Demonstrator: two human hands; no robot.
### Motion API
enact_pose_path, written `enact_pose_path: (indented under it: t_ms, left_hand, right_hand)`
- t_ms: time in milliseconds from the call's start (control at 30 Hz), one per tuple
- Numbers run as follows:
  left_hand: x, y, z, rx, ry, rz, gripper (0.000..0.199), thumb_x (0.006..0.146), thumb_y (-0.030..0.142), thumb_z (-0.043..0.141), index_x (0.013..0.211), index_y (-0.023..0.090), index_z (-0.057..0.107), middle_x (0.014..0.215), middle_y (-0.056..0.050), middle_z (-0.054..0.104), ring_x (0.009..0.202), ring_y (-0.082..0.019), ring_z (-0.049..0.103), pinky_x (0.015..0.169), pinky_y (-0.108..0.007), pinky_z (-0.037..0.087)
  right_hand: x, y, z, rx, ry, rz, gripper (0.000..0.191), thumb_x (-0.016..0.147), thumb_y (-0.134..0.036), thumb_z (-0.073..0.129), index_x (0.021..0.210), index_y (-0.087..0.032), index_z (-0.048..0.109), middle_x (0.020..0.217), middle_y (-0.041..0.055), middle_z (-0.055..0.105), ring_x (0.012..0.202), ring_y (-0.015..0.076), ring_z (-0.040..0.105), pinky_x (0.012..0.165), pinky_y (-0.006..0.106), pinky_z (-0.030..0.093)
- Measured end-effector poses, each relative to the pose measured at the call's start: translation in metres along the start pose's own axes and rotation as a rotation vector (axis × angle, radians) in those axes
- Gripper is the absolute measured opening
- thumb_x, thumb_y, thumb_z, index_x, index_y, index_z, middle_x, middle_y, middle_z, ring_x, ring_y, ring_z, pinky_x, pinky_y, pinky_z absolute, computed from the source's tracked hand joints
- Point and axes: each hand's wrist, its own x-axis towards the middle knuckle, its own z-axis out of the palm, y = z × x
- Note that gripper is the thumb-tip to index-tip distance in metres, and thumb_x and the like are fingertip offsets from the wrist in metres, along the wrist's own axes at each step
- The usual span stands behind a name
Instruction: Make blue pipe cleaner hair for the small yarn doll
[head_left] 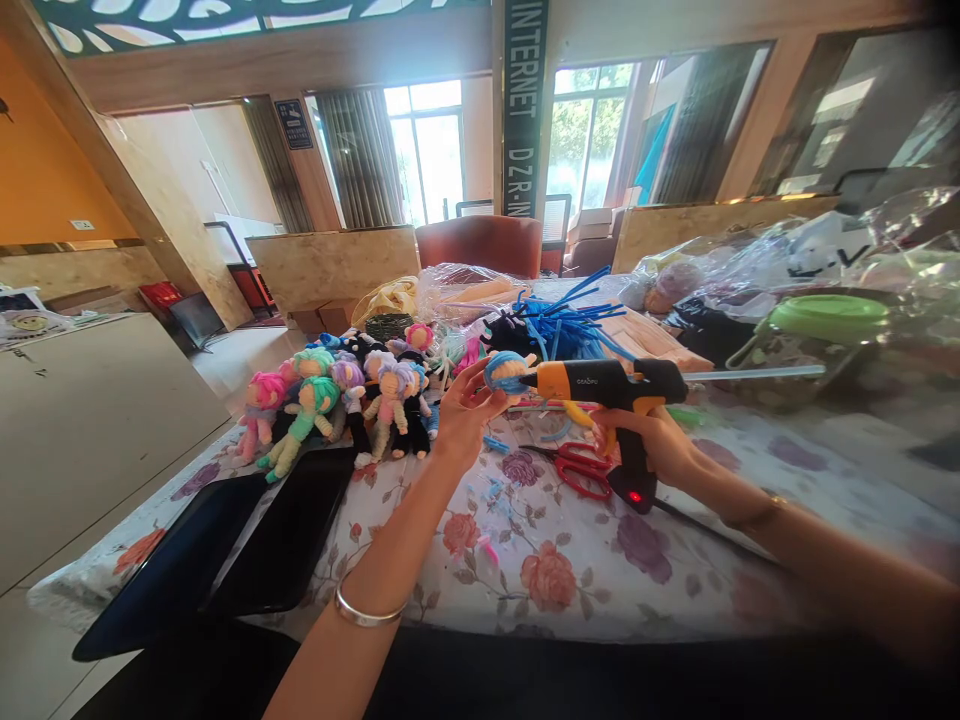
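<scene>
My left hand (466, 412) holds up a small doll head (504, 372) with blue pipe-cleaner hair, fingers closed around its lower side. My right hand (654, 440) grips the handle of a black and orange hot glue gun (592, 382), whose nozzle meets or nearly meets the blue hair. A clear glue stick (765, 374) sticks out of the gun's back, and a red light glows at the base of its handle. Red-handled scissors (583, 468) lie on the table just below the gun. Blue fuzzy scraps are scattered under my left hand.
Several finished dolls (315, 400) in various colours stand at the left of the flowered tablecloth (480, 580). Two black trays (292, 530) lie in front of them. Blue pipe cleaners (570, 320) are bundled behind my hands. At the right stands a green-lidded container (825, 320) among plastic bags.
</scene>
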Motion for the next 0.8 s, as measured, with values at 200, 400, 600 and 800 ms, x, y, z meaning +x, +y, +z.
enact_pose_path:
  t_ms: [200, 400, 600, 800]
  left_hand:
    - [-0.0009, 0.0011, 0.0011, -0.014, -0.009, 0.0, 0.052, 0.048, 0.012, 0.083, 0.096, 0.025, 0.068, 0.096, 0.0, 0.066, 0.085, -0.014, 0.063, 0.079, -0.028, 0.051]
    - [0.0, 0.0001, -0.0006, -0.02, -0.015, 0.01, 0.053, 0.047, 0.015, 0.084, 0.096, 0.024, 0.068, 0.096, -0.001, 0.067, 0.084, -0.015, 0.064, 0.078, -0.028, 0.052]
    - [-0.0011, 0.003, 0.0014, -0.016, -0.004, 0.009, 0.054, 0.045, 0.017, 0.086, 0.095, 0.024, 0.068, 0.095, -0.001, 0.067, 0.08, -0.013, 0.063, 0.076, -0.027, 0.052]
    - [-0.0009, 0.0033, 0.0017, -0.016, 0.003, 0.004, 0.053, 0.045, 0.017, 0.086, 0.095, 0.024, 0.068, 0.097, -0.002, 0.067, 0.084, -0.016, 0.064, 0.08, -0.031, 0.051]
  right_hand:
    - [0.0016, 0.0042, -0.0013, 0.045, -0.024, 0.013, 0.029, 0.069, -0.035, 0.069, 0.051, -0.015, 0.056, 0.049, 0.0018, 0.055, 0.046, 0.0128, 0.048, 0.047, 0.027, 0.033]
    - [0.0028, 0.0066, -0.0032, 0.052, 0.0, 0.032, 0.03, 0.067, -0.036, 0.071, 0.052, -0.016, 0.055, 0.049, 0.0014, 0.053, 0.046, 0.0131, 0.047, 0.046, 0.027, 0.031]
    - [0.0009, 0.0016, 0.0007, 0.061, 0.025, 0.05, 0.029, 0.066, -0.035, 0.071, 0.051, -0.015, 0.055, 0.049, 0.0021, 0.054, 0.045, 0.0119, 0.046, 0.045, 0.026, 0.032]
    - [0.0003, -0.0001, 0.0017, 0.102, 0.03, 0.06, 0.028, 0.066, -0.033, 0.071, 0.051, -0.016, 0.054, 0.048, 0.0012, 0.052, 0.045, 0.0117, 0.047, 0.045, 0.026, 0.032]
